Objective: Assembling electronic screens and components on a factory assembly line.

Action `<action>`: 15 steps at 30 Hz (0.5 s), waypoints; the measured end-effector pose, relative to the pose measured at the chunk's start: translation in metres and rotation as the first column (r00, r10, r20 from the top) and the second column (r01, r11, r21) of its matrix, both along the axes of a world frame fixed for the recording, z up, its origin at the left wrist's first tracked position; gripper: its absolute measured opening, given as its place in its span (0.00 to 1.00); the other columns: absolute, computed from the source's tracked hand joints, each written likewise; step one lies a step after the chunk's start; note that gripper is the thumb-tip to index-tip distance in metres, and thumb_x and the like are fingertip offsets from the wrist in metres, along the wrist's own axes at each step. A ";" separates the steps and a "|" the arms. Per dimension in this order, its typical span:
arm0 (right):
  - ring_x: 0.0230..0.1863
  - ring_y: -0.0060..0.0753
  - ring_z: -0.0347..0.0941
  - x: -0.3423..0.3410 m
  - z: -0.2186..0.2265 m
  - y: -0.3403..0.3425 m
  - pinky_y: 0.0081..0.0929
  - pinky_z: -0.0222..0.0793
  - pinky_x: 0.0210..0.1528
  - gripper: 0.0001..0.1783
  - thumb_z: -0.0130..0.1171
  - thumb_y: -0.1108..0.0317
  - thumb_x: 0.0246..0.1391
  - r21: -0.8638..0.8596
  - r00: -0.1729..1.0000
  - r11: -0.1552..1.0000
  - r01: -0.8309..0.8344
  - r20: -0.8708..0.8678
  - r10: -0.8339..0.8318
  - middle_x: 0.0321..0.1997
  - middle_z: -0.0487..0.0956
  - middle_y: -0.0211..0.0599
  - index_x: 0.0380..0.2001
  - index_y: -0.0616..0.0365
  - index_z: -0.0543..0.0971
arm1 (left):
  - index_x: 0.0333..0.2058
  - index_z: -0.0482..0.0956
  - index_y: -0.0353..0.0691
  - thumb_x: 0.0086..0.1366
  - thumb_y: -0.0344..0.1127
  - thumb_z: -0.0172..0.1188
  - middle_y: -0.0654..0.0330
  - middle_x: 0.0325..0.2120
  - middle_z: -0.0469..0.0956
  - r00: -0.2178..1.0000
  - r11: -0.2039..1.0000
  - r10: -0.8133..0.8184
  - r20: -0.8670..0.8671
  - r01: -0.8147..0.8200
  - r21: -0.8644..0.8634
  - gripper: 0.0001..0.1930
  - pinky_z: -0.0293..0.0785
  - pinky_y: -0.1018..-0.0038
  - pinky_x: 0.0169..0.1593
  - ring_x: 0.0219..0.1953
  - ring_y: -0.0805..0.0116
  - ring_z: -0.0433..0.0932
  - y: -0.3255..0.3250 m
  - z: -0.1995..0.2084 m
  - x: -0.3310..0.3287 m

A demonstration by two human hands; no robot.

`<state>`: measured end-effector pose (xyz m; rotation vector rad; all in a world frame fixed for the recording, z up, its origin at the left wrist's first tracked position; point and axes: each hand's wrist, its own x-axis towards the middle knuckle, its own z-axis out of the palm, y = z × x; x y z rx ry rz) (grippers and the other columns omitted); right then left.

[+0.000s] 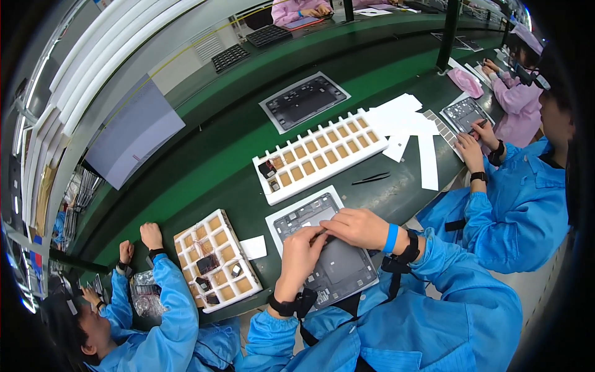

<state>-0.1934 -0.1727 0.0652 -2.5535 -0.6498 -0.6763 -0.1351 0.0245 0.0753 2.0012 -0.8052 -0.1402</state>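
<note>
A grey tablet back shell [341, 266] lies on a white sheet right in front of me. Above its upper half, my left hand [299, 257] and my right hand [358, 228] meet, fingertips pinched together. Whatever sits between the fingertips is too small and covered to make out. The fingers and wrists hide part of the shell. Black tweezers [372, 179] rest on the bench beyond my right hand. Past the shell stands a long white foam tray [297, 190] with small compartments; a few dark parts lie at its left end.
Left of the shell is another white compartment tray [238, 296] holding wired parts, beside a white card [254, 247]. White paper strips [403, 118] overlap the long tray's right end. A dark shell [304, 100] lies farther back. Co-workers in blue sit close on both sides.
</note>
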 end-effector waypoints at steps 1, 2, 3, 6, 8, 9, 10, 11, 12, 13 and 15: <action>0.35 0.35 0.77 0.003 -0.004 -0.005 0.32 0.77 0.35 0.09 0.63 0.65 0.57 0.015 0.999 0.999 0.032 -0.007 -0.031 0.31 0.79 0.31 0.40 0.54 0.82 | 0.38 0.84 0.32 0.59 0.29 0.67 0.52 0.31 0.82 0.991 0.999 -0.003 -0.135 0.009 0.040 0.09 0.78 0.67 0.38 0.32 0.52 0.82 -0.005 0.003 0.004; 0.35 0.35 0.77 0.006 -0.006 -0.011 0.32 0.77 0.35 0.09 0.63 0.65 0.57 0.017 0.999 0.999 0.037 -0.007 -0.037 0.31 0.79 0.31 0.40 0.54 0.82 | 0.38 0.84 0.32 0.59 0.29 0.67 0.52 0.31 0.82 0.991 0.999 -0.009 -0.135 0.015 0.042 0.09 0.78 0.67 0.38 0.32 0.52 0.82 -0.008 0.003 0.008; 0.34 0.36 0.77 0.011 -0.006 -0.017 0.33 0.76 0.34 0.08 0.64 0.65 0.56 0.036 0.999 0.998 0.045 0.015 -0.046 0.30 0.78 0.32 0.38 0.54 0.82 | 0.41 0.83 0.32 0.60 0.28 0.66 0.50 0.36 0.81 0.996 0.996 0.021 0.083 -0.028 0.079 0.11 0.77 0.64 0.43 0.39 0.51 0.80 -0.011 0.001 0.013; 0.32 0.38 0.76 0.028 -0.005 -0.030 0.34 0.75 0.33 0.06 0.67 0.66 0.54 0.040 0.996 0.996 0.084 0.020 -0.085 0.30 0.79 0.34 0.34 0.55 0.83 | 0.45 0.81 0.33 0.61 0.28 0.64 0.50 0.46 0.78 0.926 0.974 0.065 0.372 -0.140 0.179 0.13 0.74 0.61 0.54 0.52 0.50 0.75 -0.010 -0.010 0.024; 0.36 0.36 0.77 0.039 -0.010 -0.035 0.35 0.74 0.35 0.05 0.65 0.66 0.55 0.005 0.991 0.992 0.130 0.017 -0.130 0.29 0.77 0.31 0.33 0.53 0.82 | 0.45 0.81 0.32 0.60 0.28 0.63 0.51 0.47 0.79 0.903 0.953 -0.103 0.416 -0.031 0.303 0.14 0.74 0.60 0.55 0.52 0.50 0.75 -0.005 -0.024 0.030; 0.36 0.35 0.77 0.046 -0.014 -0.036 0.34 0.75 0.36 0.05 0.65 0.65 0.55 -0.004 0.995 0.996 0.095 0.025 -0.094 0.30 0.78 0.30 0.32 0.53 0.82 | 0.46 0.81 0.31 0.60 0.26 0.63 0.50 0.47 0.78 0.879 0.951 -0.117 0.462 -0.036 0.309 0.15 0.74 0.60 0.57 0.52 0.49 0.76 -0.004 -0.029 0.026; 0.36 0.35 0.77 0.051 -0.021 -0.036 0.34 0.75 0.36 0.05 0.65 0.65 0.55 0.001 0.995 0.995 0.099 0.025 -0.099 0.30 0.78 0.30 0.32 0.53 0.82 | 0.46 0.81 0.31 0.60 0.26 0.63 0.50 0.47 0.78 0.878 0.949 -0.123 0.463 -0.032 0.313 0.15 0.74 0.60 0.57 0.52 0.49 0.76 -0.004 -0.030 0.023; 0.36 0.35 0.76 0.056 -0.028 -0.037 0.34 0.75 0.36 0.06 0.64 0.64 0.55 -0.004 0.999 0.999 0.041 0.026 -0.041 0.29 0.77 0.29 0.32 0.53 0.82 | 0.47 0.81 0.31 0.60 0.26 0.62 0.50 0.48 0.78 0.876 0.952 -0.120 0.467 -0.033 0.306 0.15 0.73 0.60 0.57 0.52 0.48 0.75 -0.003 -0.031 0.020; 0.36 0.35 0.76 0.061 -0.032 -0.035 0.34 0.76 0.36 0.06 0.64 0.64 0.55 -0.008 0.999 1.000 -0.023 0.024 0.023 0.29 0.77 0.29 0.31 0.54 0.81 | 0.47 0.80 0.30 0.59 0.25 0.62 0.49 0.48 0.78 0.875 0.954 -0.111 0.471 -0.040 0.298 0.16 0.73 0.60 0.57 0.52 0.48 0.75 -0.002 -0.031 0.018; 0.36 0.35 0.76 0.065 -0.034 -0.033 0.34 0.76 0.36 0.06 0.64 0.64 0.55 -0.004 0.999 1.000 -0.025 0.023 0.025 0.29 0.77 0.29 0.31 0.54 0.81 | 0.47 0.80 0.30 0.59 0.25 0.62 0.49 0.48 0.78 0.876 0.952 -0.111 0.468 -0.041 0.302 0.16 0.73 0.60 0.57 0.52 0.48 0.75 -0.001 -0.030 0.016; 0.36 0.34 0.76 0.073 -0.035 -0.032 0.32 0.77 0.36 0.07 0.64 0.63 0.55 -0.043 0.999 0.998 -0.046 0.004 0.047 0.28 0.76 0.28 0.29 0.53 0.81 | 0.50 0.79 0.30 0.59 0.25 0.62 0.50 0.46 0.78 0.907 0.959 -0.070 0.415 -0.053 0.279 0.19 0.73 0.59 0.56 0.50 0.48 0.75 -0.001 -0.029 0.015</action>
